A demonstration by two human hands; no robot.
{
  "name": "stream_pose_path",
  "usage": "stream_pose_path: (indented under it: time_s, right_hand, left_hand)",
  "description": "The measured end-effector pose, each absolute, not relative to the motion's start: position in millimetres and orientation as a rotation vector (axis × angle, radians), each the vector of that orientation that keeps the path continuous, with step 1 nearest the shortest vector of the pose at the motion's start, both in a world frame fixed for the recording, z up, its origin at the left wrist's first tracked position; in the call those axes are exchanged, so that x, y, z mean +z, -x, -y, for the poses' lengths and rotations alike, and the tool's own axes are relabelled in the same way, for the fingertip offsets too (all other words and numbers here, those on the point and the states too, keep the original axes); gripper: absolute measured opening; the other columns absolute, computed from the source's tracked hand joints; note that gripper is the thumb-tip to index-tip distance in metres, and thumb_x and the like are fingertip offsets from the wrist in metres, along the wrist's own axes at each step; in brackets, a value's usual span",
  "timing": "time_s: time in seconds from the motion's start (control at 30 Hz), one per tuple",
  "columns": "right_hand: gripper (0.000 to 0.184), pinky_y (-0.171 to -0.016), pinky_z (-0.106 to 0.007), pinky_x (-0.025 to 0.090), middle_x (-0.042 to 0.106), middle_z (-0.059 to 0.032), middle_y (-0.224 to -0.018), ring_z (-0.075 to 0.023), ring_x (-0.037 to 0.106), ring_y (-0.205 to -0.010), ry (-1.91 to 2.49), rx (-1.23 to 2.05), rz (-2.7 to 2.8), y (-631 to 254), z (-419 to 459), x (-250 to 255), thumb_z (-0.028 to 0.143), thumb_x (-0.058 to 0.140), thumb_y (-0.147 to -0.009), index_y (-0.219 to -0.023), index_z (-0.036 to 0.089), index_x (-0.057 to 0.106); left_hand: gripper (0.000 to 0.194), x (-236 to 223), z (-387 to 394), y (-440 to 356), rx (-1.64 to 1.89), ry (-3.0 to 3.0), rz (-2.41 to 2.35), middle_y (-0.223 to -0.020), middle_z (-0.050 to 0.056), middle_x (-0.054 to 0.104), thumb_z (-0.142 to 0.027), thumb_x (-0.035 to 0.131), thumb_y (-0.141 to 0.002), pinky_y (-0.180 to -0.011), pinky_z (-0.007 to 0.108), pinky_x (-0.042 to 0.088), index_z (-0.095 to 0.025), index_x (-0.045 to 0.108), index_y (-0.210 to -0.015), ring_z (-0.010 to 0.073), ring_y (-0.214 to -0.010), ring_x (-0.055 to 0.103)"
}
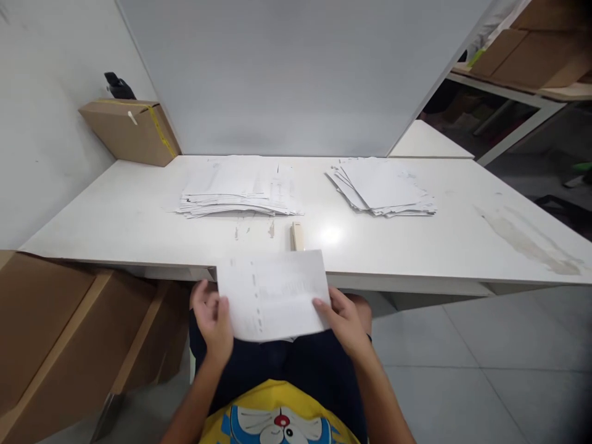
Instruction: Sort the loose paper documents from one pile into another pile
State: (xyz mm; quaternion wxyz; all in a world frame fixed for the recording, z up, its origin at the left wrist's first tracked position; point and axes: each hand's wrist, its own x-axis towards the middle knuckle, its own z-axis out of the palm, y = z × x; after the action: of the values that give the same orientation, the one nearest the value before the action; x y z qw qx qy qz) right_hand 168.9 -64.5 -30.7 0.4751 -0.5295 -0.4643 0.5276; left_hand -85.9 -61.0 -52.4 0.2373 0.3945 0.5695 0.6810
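Note:
Over my lap, at the table's front edge, a printed white sheet of paper [277, 299] is held up; whether more sheets lie behind it I cannot tell. My right hand [345, 317] pinches its right edge, thumb on top. My left hand [213, 320] is at the left edge, fingers apart and loosely bent, its thumb by the paper's side. Just beyond the sheet lies a cream stapler [296, 234], partly hidden by the paper. Farther back are a left stack of printed papers [240, 188] and a smaller, uneven right stack of papers [388, 188].
The white table [139, 228] ends at a grey upright panel [300, 74]. A cardboard box [134, 132] with yellow tape stands in the back left corner. Large cardboard boxes [69, 333] are at my left below the table. Shelving with a carton [531, 58] stands at the right.

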Motion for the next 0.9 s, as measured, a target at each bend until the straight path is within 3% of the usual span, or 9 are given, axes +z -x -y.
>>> stream_pose_path:
  time_s: [0.13,0.27,0.33,0.47,0.6,0.73,0.83,0.9]
  right_hand:
    - [0.052,-0.074,-0.036,0.057,0.075,-0.0108,-0.105,-0.0278,0.071,-0.087,1.385,1.431,0.755,-216,94,-51,0.054,0.082,-0.070,-0.110,0.022,0.069]
    - [0.054,-0.075,-0.037,0.058,0.074,-0.0102,-0.108,-0.0278,0.071,-0.091,1.410,1.265,0.664,-237,92,-52,0.053,0.086,-0.064,-0.105,0.022,0.069]
    - [0.054,-0.077,-0.038,0.059,0.074,-0.0104,-0.110,-0.0290,0.070,-0.095,1.420,1.218,0.674,-243,86,-48,0.052,0.086,-0.064,-0.106,0.022,0.069]
    - [0.059,-0.073,-0.039,0.060,0.072,-0.0109,-0.115,-0.0303,0.070,-0.097,1.469,1.206,0.659,-253,78,-41,0.051,0.085,-0.066,-0.115,0.023,0.066]
    - [0.060,-0.071,-0.039,0.061,0.072,-0.0105,-0.116,-0.0312,0.070,-0.099,1.464,1.193,0.641,-266,76,-44,0.050,0.085,-0.066,-0.115,0.023,0.066]
    - [0.059,-0.074,-0.039,0.061,0.071,-0.0105,-0.121,-0.0316,0.068,-0.105,1.448,1.159,0.647,-275,73,-49,0.050,0.085,-0.066,-0.115,0.023,0.066]
    - [0.062,-0.076,-0.039,0.060,0.070,-0.0102,-0.123,-0.0309,0.068,-0.106,1.440,1.166,0.641,-275,69,-49,0.050,0.085,-0.065,-0.118,0.024,0.065]
    - [0.062,-0.079,-0.040,0.060,0.070,-0.0094,-0.123,-0.0301,0.068,-0.106,1.435,1.166,0.632,-273,66,-47,0.050,0.085,-0.065,-0.117,0.024,0.065]
  left_hand:
    - [0.053,-75,101,45,1.542,-0.981,-1.391,-0.070,-0.004,0.060,-0.049,0.069,-0.088,-0.054,0.018,0.044,-0.024,0.052,-0.132,0.0098,-0.056,0.054]
    - [0.045,-69,82,30,1.368,-1.150,-1.293,-0.090,0.006,0.072,-0.054,0.069,-0.086,-0.070,0.026,0.053,-0.021,0.065,-0.116,0.0166,-0.078,0.067]
    - [0.044,-63,67,25,1.315,-1.198,-1.277,-0.098,0.009,0.073,-0.057,0.061,-0.091,-0.075,0.029,0.054,-0.019,0.070,-0.110,0.0194,-0.088,0.069]
    - [0.051,-54,46,18,1.358,-1.291,-1.294,-0.097,0.009,0.074,-0.056,0.038,-0.101,-0.071,0.030,0.052,-0.019,0.072,-0.108,0.0188,-0.084,0.067]
    - [0.045,-41,21,19,1.496,-1.646,-1.332,-0.103,0.010,0.073,-0.047,0.035,-0.104,-0.084,0.036,0.055,-0.019,0.069,-0.109,0.0211,-0.095,0.067]
    - [0.046,-22,-29,21,1.301,-2.308,-1.157,-0.127,0.014,0.068,-0.044,0.032,-0.105,-0.104,0.045,0.050,-0.017,0.060,-0.130,0.0260,-0.123,0.061]
    - [0.054,-16,-65,19,1.023,-2.668,-0.861,-0.153,0.016,0.049,-0.042,0.033,-0.105,-0.119,0.050,0.039,-0.014,0.042,-0.149,0.0286,-0.147,0.040]
    - [0.053,-17,-77,18,0.911,-2.744,-0.756,-0.159,0.014,0.041,-0.035,0.033,-0.105,-0.122,0.049,0.035,-0.015,0.035,-0.154,0.0265,-0.152,0.031]
